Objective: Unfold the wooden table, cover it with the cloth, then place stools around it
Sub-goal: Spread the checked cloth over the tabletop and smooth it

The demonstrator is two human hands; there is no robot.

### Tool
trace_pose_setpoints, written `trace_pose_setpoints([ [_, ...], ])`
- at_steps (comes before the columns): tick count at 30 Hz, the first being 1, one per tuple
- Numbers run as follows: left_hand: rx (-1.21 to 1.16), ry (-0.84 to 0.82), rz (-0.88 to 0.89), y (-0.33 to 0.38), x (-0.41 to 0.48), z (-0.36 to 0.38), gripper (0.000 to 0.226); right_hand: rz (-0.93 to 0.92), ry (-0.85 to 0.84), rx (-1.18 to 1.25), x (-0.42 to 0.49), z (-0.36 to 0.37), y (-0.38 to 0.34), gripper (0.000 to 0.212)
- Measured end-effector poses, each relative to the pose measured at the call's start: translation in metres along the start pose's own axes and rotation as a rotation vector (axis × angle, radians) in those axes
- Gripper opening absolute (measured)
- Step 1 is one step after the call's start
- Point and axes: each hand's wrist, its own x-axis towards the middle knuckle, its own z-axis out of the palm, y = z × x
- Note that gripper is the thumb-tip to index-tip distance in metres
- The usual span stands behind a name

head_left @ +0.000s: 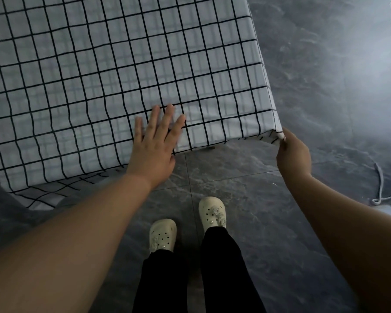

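A white cloth (113, 71) with a black grid pattern lies spread over the table, hiding the wooden top completely. My left hand (155, 143) rests flat on the cloth near its front edge, fingers spread. My right hand (292, 152) pinches the cloth's front right corner, which hangs just over the table's corner. At the front left, a flap of cloth (43, 195) droops below the table edge. No stools are in view.
The floor (314, 75) is dark grey marbled tile. My feet in cream clogs (212, 213) stand just in front of the table. A grey cord (380, 188) lies on the floor at the right. Bright light comes from the upper right.
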Motion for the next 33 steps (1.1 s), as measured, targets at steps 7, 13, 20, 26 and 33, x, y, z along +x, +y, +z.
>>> trace_pose_setpoints([
  [7, 0.006, -0.02, -0.009, 0.0, 0.0, -0.001, 0.099, -0.2, 0.049, -0.168, -0.006, -0.011, 0.027, 0.034],
  [13, 0.011, -0.014, -0.005, 0.0, 0.0, -0.001, 0.097, -0.206, 0.011, -0.218, -0.006, -0.021, 0.029, 0.027],
  [20, 0.024, -0.079, -0.015, 0.001, -0.001, -0.005, 0.09, 0.073, -0.202, -0.247, 0.007, -0.012, 0.015, 0.041],
  [26, 0.018, -0.039, 0.039, 0.01, -0.009, -0.027, 0.074, -0.504, 0.005, -0.221, -0.036, -0.037, -0.051, 0.071],
  [33, -0.019, -0.138, -0.004, 0.011, -0.005, -0.032, 0.072, -0.718, -0.168, -0.578, -0.039, -0.007, -0.07, 0.085],
])
